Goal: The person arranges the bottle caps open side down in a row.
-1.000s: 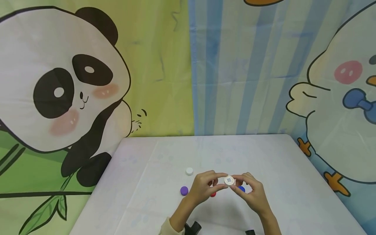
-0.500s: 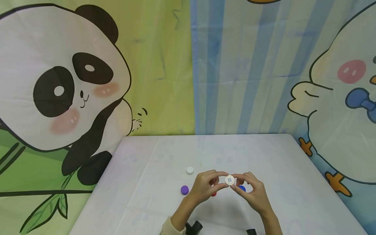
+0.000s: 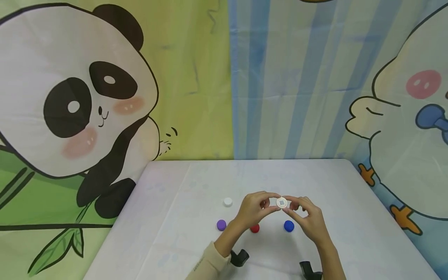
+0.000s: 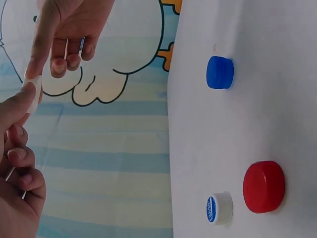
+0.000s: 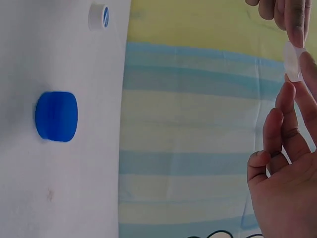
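Observation:
A white bottle cap (image 3: 281, 202) is held up above the table between both hands, one face with a square mark turned toward the head camera. My left hand (image 3: 252, 210) pinches its left edge with thumb and forefinger. At the opposite edge, my right hand (image 3: 309, 221) pinches it in the same way. Seen edge-on in the right wrist view, the held cap (image 5: 292, 62) looks thin and pale. Below the hands lie a red cap (image 3: 255, 228) and a blue cap (image 3: 289, 226) on the table.
A purple cap (image 3: 221, 225) lies left of the red one. Farther back is another white cap (image 3: 228, 202), whose top bears a blue print in the left wrist view. Behind the white table (image 3: 182, 194) hangs a cartoon-printed cloth (image 3: 196, 77).
Both hands, still pinching the white cap, have risen and shifted slightly right. The blue and red caps, partly covered before, now show more. The other caps stay on the table.

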`<state>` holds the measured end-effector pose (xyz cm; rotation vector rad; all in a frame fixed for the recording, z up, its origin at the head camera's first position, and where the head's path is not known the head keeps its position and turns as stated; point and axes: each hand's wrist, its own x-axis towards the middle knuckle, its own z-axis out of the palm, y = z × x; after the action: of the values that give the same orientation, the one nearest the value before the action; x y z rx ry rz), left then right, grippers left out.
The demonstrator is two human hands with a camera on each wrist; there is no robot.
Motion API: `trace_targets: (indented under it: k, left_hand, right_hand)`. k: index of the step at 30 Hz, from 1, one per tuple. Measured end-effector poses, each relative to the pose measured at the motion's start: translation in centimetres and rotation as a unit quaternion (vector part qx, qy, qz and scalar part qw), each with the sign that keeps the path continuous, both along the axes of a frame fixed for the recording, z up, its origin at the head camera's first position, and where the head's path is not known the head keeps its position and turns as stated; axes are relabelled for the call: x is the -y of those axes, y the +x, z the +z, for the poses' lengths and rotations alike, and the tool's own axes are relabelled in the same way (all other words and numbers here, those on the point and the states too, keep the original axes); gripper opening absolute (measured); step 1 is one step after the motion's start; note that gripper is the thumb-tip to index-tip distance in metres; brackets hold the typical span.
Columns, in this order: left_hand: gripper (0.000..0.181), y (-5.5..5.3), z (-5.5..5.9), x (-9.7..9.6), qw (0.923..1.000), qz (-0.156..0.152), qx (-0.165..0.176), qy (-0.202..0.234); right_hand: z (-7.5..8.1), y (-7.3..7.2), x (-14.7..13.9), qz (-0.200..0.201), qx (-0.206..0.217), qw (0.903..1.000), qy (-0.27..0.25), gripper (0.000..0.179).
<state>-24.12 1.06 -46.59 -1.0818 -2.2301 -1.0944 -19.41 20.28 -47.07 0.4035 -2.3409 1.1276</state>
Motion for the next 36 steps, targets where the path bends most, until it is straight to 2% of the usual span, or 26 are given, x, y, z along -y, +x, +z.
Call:
trace_targets:
  k: [1,2,7,8,9,14,18,21,25,28,32,36]
  left_hand:
    - [0.029,-0.4,-0.2,-0.5,0.9999,0.010,0.002,-0.010]
    - [0.029,-0.8,-0.4,-1.0,0.9996,0.021,0.003,-0.021]
    - [0.028,-2.3,-2.2,-3.2,0.9946,0.070,0.020,-0.074]
    - [0.028,-2.6,-2.6,-3.6,0.9927,0.080,0.025,-0.087]
    - [0.028,-2.7,-3.0,-3.9,0.9907,0.088,0.032,-0.098]
    - [0.028,-3.4,-4.9,-5.5,0.9766,0.127,0.066,-0.160]
    - [0.026,-3.7,-6.0,-6.3,0.9640,0.151,0.090,-0.199]
    - [0.025,-3.8,-6.5,-6.7,0.9562,0.163,0.103,-0.220]
    - [0.024,-3.9,-7.0,-6.9,0.9473,0.180,0.111,-0.241]
    - [0.024,-4.0,-7.4,-7.0,0.9416,0.187,0.110,-0.257]
    - [0.023,-4.0,-8.0,-7.1,0.9359,0.191,0.109,-0.275]
    - [0.023,-4.1,-8.2,-7.3,0.9341,0.192,0.102,-0.284]
  right_hand:
    - [-1.7,-1.2,-1.2,0.013,-0.003,0.9998,-0.012,0.034]
    - [-2.8,-2.0,-2.0,0.016,-0.007,0.9997,-0.015,0.036]
    - [-4.8,-3.6,-3.7,0.002,0.047,0.9988,-0.015,0.032]
    - [-3.8,-3.0,-3.2,-0.020,0.070,0.9973,0.003,0.031]
    - [-3.5,-2.7,-3.1,-0.031,0.095,0.9948,0.016,0.031]
    - [-5.6,-3.4,-3.9,-0.035,0.151,0.9867,0.048,0.036]
    - [-7.0,-4.1,-4.4,-0.028,0.184,0.9813,0.050,0.035]
    - [-7.7,-4.4,-4.5,-0.021,0.196,0.9791,0.051,0.033]
    - [-8.5,-4.8,-4.6,-0.016,0.188,0.9802,0.060,0.031]
    - [-8.9,-5.0,-4.5,-0.017,0.208,0.9765,0.053,0.031]
    - [-9.2,-5.0,-4.4,-0.010,0.251,0.9671,0.038,0.032]
    - [-9.3,-5.1,-4.4,-0.011,0.254,0.9662,0.043,0.032]
